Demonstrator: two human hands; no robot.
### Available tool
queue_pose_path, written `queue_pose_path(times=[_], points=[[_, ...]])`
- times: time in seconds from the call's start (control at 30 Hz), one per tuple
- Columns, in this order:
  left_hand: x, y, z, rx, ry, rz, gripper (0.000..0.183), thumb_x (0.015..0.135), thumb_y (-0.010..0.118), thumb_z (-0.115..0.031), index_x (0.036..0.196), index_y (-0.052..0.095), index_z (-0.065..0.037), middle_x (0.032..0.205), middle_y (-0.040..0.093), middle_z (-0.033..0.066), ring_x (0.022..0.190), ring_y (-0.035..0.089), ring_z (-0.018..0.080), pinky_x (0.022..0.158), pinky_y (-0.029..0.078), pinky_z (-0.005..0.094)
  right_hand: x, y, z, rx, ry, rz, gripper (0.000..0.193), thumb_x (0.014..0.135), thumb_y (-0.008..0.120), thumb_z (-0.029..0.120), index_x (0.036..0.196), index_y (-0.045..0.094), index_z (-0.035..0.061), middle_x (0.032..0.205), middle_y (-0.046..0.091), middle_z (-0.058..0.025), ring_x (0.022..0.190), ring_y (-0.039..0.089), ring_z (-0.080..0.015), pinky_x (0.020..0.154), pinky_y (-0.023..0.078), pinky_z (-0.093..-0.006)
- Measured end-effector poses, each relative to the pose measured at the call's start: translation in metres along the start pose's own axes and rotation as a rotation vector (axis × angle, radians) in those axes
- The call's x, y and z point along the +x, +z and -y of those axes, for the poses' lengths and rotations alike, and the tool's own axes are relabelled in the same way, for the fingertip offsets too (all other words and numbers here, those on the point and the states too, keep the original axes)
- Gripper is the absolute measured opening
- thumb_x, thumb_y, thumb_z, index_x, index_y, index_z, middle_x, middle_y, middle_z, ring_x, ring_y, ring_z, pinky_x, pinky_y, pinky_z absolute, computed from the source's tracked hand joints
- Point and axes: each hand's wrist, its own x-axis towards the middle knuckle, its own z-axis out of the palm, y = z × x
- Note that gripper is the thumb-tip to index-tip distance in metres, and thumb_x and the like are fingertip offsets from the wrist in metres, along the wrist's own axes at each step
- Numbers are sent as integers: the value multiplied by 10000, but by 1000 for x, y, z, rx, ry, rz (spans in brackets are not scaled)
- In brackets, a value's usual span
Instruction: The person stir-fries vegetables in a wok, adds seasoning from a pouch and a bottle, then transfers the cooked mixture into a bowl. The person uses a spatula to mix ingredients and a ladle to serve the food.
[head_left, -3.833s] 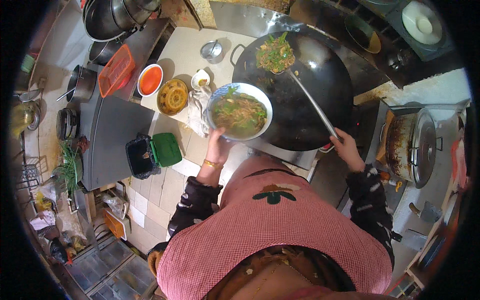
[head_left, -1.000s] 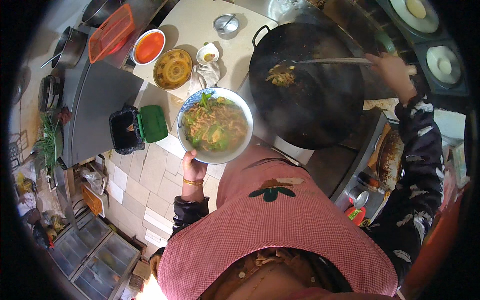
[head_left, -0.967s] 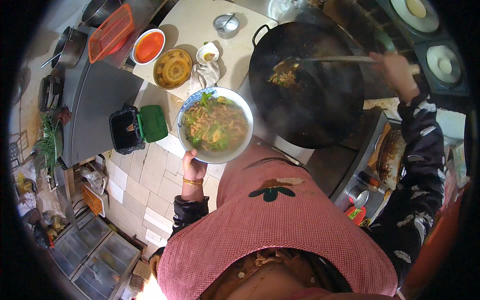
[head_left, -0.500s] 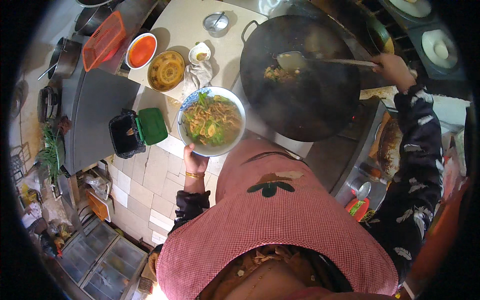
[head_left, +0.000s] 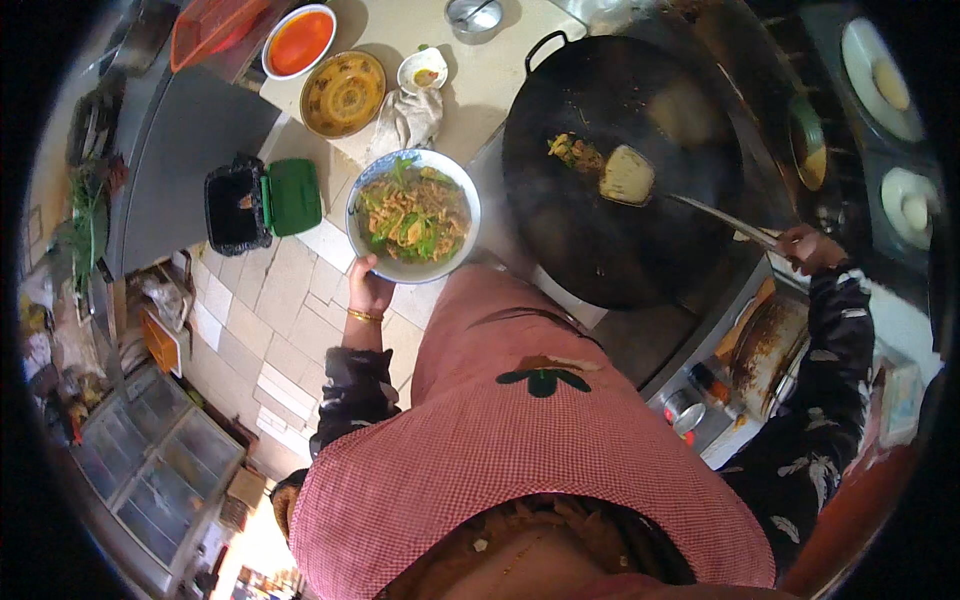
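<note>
My left hand (head_left: 371, 287) grips the near rim of a blue-and-white bowl (head_left: 474, 206). Shredded meat with green vegetables (head_left: 413, 216) nearly fills it. To the right, my right hand (head_left: 810, 248) is closed around the handle end of a long wok spatula (head_left: 627, 176). The spatula's broad blade rests inside a large black wok (head_left: 640, 255), just right of a small heap of the same food (head_left: 576, 153). A thin haze hangs over the wok. The bowl is held in the air left of the wok, apart from it.
Beyond the bowl, the counter bears a patterned brown bowl (head_left: 342, 94), a basin of red liquid (head_left: 299, 42), a small white dish (head_left: 422, 70), a crumpled cloth (head_left: 409, 120) and a metal bowl (head_left: 473, 16). On the floor at left stands a bin with a green lid (head_left: 296, 197).
The spatula blade has moved to the right of the food heap and turned, and my right hand has come lower. The bowl stays in my left hand. The whole view has shifted.
</note>
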Motion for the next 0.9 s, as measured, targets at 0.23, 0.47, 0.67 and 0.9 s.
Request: queue_pose_path(times=[0.23,0.47,0.67,0.9], points=[[32,7,16,0,-28,-44,774,757,684,-221,1444,351,-91,1401,456,102,1278,444,310,1079,349,520,90,3,-2,129,667,-135,421,860,665,457,907,686,39,693,616,-128,647,596,-309,617,455,-415],[68,20,25,170,-17,15,797,758,662,-195,1453,276,-134,1365,426,101,1221,464,283,988,434,499,119,-26,72,-248,607,-287,476,828,680,468,789,654,-6,661,585,-201,652,588,-389,596,420,-456],[93,35,22,281,-8,53,602,751,664,-175,1263,351,-138,1248,455,104,1131,507,258,884,494,493,120,-31,115,-383,607,-385,450,802,724,427,795,653,-18,663,585,-218,667,606,-379,604,436,-456],[97,40,13,249,-23,89,581,758,661,-162,1247,346,-156,1241,457,93,1135,504,253,873,485,526,90,-50,232,-211,590,-363,404,811,727,377,976,709,8,846,672,-219,754,659,-352,709,504,-424]])
